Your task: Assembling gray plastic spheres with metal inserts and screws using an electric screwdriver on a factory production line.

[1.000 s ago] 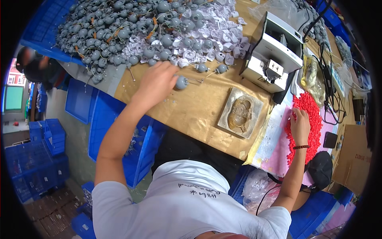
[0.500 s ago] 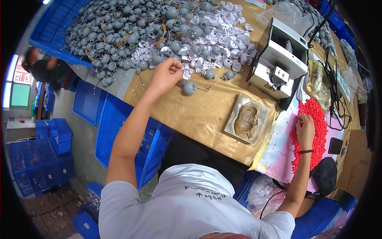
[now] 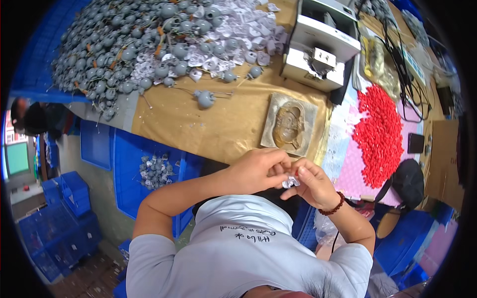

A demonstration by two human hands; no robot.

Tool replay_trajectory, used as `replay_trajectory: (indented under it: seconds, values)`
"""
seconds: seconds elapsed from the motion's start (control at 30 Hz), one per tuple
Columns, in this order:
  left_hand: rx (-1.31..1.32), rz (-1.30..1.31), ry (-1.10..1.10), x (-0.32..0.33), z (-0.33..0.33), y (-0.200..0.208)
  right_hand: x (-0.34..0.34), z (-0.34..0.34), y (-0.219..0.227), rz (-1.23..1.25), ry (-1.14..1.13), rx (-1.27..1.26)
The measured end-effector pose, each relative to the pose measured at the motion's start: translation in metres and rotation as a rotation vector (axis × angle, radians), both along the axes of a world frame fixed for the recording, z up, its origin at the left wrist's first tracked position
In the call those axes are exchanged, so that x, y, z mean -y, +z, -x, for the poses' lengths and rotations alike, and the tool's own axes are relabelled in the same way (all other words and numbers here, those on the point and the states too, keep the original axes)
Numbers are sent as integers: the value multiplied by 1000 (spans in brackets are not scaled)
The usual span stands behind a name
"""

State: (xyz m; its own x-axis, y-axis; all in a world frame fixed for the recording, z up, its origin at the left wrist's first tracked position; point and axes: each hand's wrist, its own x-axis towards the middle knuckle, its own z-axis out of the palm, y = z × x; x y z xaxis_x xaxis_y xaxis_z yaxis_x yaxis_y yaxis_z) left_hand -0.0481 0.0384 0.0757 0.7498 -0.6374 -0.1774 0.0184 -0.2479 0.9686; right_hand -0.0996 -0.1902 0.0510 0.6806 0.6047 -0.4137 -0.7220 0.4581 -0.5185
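In front of my chest, at the table's near edge, my hands are together. My left hand (image 3: 263,171) pinches a small white plastic piece (image 3: 290,182) with a bent shape. Against that piece, my right hand (image 3: 318,187) holds a small red piece (image 3: 297,173) between thumb and finger; most of it is hidden. A metal block (image 3: 271,118) with a rounded hollow lies just beyond my hands. To the right is a heap of small red pieces (image 3: 380,134). Far left are piled white plastic pieces (image 3: 238,35) and grey balls with thin wires (image 3: 114,54).
A white boxy machine (image 3: 308,69) stands behind the metal block. One grey ball (image 3: 204,99) lies apart on the gold table cover (image 3: 218,134). Below the table's left side is a blue bin (image 3: 126,191) holding grey balls. Black cables (image 3: 397,64) and a black cap (image 3: 410,184) are at right.
My left hand has come back from the white pile and my right hand from the red heap. They now meet before my chest, holding small pieces. The view has shifted too.
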Motion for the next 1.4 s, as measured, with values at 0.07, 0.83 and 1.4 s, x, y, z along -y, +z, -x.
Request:
replay_trajectory:
  seconds: [0.07, 0.83, 1.4]
  values:
    - [-64, 51, -27, -10, 1, 2, 4, 14, -13, -31, 78, -16]
    - [682, -903, 476, -196, -170, -98, 257, 244, -232, 1784, 1003, 526]
    - [1164, -622, 184, -117, -60, -81, 115, 127, -111, 978, 326, 691]
